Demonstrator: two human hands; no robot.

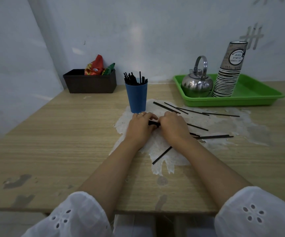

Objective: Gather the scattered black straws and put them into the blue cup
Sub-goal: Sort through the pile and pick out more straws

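The cup [137,98] stands on the counter [52,142] with upright straws [133,78] in it. Behind and left of the cup, a bin [90,83] holds packets [94,66]. Right of the cup, a tray [251,94] carries a kettle [197,84] and a stack of paper cups [229,74]. Loose straws [192,111] lie right of the cup and before it. Just before the cup, the left hand [140,126] and right hand [173,125] hold a bundle [153,123].

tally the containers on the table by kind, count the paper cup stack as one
blue cup, with black straws in it: 1
green tray: 1
metal kettle: 1
black box: 1
stack of paper cups: 1
total: 5
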